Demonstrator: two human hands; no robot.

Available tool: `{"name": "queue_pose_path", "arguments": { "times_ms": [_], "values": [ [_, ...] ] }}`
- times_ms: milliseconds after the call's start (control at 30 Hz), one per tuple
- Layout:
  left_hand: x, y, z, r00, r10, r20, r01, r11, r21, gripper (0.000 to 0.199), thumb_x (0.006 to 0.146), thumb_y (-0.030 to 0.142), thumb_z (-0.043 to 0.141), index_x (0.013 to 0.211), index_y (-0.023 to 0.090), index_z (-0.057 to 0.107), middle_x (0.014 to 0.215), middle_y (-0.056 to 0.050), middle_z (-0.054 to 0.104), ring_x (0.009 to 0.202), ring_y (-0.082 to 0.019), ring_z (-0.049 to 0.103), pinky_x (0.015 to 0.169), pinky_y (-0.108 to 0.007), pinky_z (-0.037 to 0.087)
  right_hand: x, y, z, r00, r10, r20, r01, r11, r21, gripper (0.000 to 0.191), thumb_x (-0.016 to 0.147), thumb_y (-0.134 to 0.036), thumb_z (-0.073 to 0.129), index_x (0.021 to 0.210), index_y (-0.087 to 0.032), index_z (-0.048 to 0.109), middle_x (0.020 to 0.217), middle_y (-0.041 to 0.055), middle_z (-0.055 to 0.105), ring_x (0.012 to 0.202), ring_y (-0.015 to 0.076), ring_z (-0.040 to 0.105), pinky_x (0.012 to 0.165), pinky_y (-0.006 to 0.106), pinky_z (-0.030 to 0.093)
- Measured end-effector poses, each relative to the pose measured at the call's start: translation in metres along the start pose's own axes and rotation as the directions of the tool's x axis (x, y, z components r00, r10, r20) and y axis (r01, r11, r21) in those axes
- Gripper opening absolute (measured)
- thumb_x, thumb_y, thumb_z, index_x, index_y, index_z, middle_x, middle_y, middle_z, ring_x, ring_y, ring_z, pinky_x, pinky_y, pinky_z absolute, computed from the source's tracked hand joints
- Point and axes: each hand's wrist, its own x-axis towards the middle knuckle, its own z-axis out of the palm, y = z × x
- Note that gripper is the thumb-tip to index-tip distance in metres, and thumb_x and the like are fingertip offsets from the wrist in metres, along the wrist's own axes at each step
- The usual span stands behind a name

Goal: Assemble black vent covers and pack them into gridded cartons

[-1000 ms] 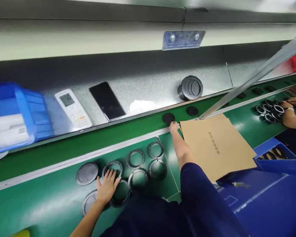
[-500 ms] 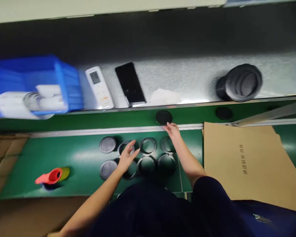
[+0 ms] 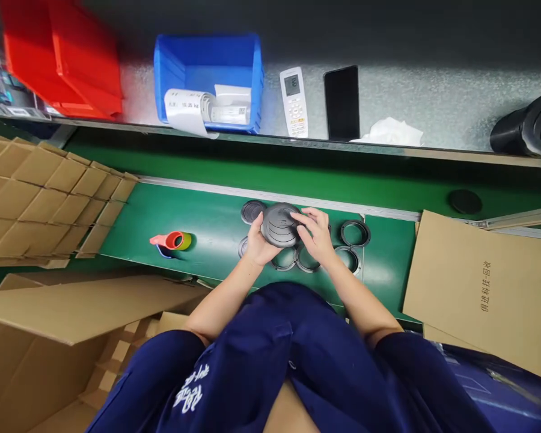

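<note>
Head view | your left hand (image 3: 259, 248) and right hand (image 3: 318, 236) at frame centre | your fingers (image 3: 309, 220) grasp a black louvred vent cover (image 3: 280, 225), held over black rings (image 3: 355, 233) on the green table (image 3: 388, 264)

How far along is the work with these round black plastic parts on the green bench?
Done: one ribbed black disc looks finished beside the hands. In hand: a ribbed black plastic disc between left hand and right hand. Remaining: open black rings on the green bench.
</note>
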Motion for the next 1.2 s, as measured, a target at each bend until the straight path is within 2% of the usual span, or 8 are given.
{"name": "queue_pose_path", "arguments": {
  "times_ms": [133, 267, 600, 800, 933, 1000, 1100, 1200],
  "values": [
    [-0.029, 0.004, -0.015, 1.000, -0.030, 0.005, 0.030, 1.000, 0.004, 0.046, 0.102, 0.050, 0.045, 0.119, 0.015, 0.069, 0.115, -0.011, 0.076, 0.115, -0.027, 0.069, 0.113, -0.051, 0.046, -0.002, -0.012, 0.013, 0.987, -0.095, 0.127, 0.117, 0.977, -0.177, 0.042, 0.106, -0.047, 0.040, 0.126, -0.033, 0.074, 0.140, 0.0090, 0.050, 0.132, 0.0299, 0.041, 0.115, 0.054, 0.038],
    [-0.045, 0.005, -0.024, 0.998, -0.005, 0.069, 0.001, 0.998, 0.057, 0.047, 0.100, 0.050, 0.049, 0.120, 0.012, 0.069, 0.117, -0.015, 0.075, 0.120, -0.033, 0.067, 0.113, -0.055, 0.045, -0.009, -0.020, 0.024, 0.979, -0.093, 0.179, 0.110, 0.990, -0.089, 0.058, 0.107, -0.057, 0.029, 0.118, -0.029, 0.078, 0.139, 0.0100, 0.052, 0.133, 0.0297, 0.042, 0.118, 0.055, 0.033],
    [-0.066, 0.006, -0.027, 0.996, -0.058, 0.069, 0.057, 0.998, 0.017, 0.064, 0.099, 0.065, 0.043, 0.129, 0.012, 0.064, 0.134, -0.023, 0.066, 0.131, -0.045, 0.058, 0.105, -0.074, 0.042, -0.011, -0.045, 0.027, 0.952, 0.183, 0.245, -0.270, 0.878, 0.395, 0.072, 0.097, -0.080, 0.031, 0.100, -0.027, 0.081, 0.121, 0.0055, 0.064, 0.136, 0.0260, 0.048, 0.123, 0.046, 0.033],
    [-0.069, 0.002, -0.030, 0.995, -0.084, 0.052, 0.083, 0.996, 0.017, 0.068, 0.099, 0.067, 0.042, 0.133, 0.011, 0.061, 0.134, -0.025, 0.065, 0.131, -0.046, 0.057, 0.103, -0.075, 0.043, -0.016, -0.043, 0.032, 0.946, 0.225, 0.235, -0.316, 0.806, 0.500, 0.065, 0.095, -0.078, 0.041, 0.096, -0.027, 0.081, 0.114, 0.0038, 0.071, 0.134, 0.0252, 0.051, 0.123, 0.047, 0.032],
    [-0.066, 0.001, -0.030, 0.994, -0.094, 0.058, 0.092, 0.995, 0.024, 0.071, 0.098, 0.069, 0.041, 0.136, 0.012, 0.058, 0.134, -0.024, 0.065, 0.130, -0.045, 0.058, 0.103, -0.074, 0.044, -0.019, -0.038, 0.032, 0.938, 0.237, 0.252, -0.337, 0.788, 0.515, 0.075, 0.098, -0.079, 0.026, 0.106, -0.027, 0.080, 0.120, 0.0040, 0.071, 0.136, 0.0249, 0.051, 0.123, 0.048, 0.034],
    [-0.062, 0.002, -0.033, 0.996, -0.078, 0.039, 0.078, 0.997, 0.009, 0.073, 0.098, 0.071, 0.041, 0.136, 0.011, 0.059, 0.132, -0.022, 0.067, 0.129, -0.043, 0.060, 0.104, -0.071, 0.046, -0.024, -0.033, 0.033, 0.940, 0.216, 0.265, -0.318, 0.836, 0.448, 0.076, 0.099, -0.078, 0.023, 0.119, -0.029, 0.077, 0.132, 0.0039, 0.066, 0.139, 0.0257, 0.048, 0.123, 0.050, 0.035],
    [-0.056, 0.001, -0.048, 0.994, -0.075, -0.082, 0.073, 0.997, -0.020, 0.066, 0.100, 0.067, 0.039, 0.128, 0.013, 0.064, 0.121, -0.017, 0.073, 0.123, -0.037, 0.065, 0.106, -0.062, 0.049, -0.040, -0.022, 0.037, 0.928, 0.063, 0.368, -0.128, 0.980, 0.154, 0.062, 0.094, -0.076, 0.047, 0.130, -0.032, 0.072, 0.152, 0.0050, 0.053, 0.150, 0.0316, 0.033, 0.127, 0.057, 0.025],
    [-0.049, -0.008, -0.072, 0.957, -0.148, -0.248, 0.148, 0.989, -0.018, 0.053, 0.101, 0.059, 0.045, 0.116, 0.014, 0.069, 0.105, -0.013, 0.077, 0.116, -0.032, 0.069, 0.109, -0.052, 0.050, -0.061, -0.008, 0.047, 0.834, -0.022, 0.552, 0.050, 0.998, -0.036, 0.074, 0.087, -0.071, 0.064, 0.147, -0.027, 0.059, 0.166, 0.0119, 0.034, 0.156, 0.0376, 0.017, 0.127, 0.063, 0.019]
  ]
}}
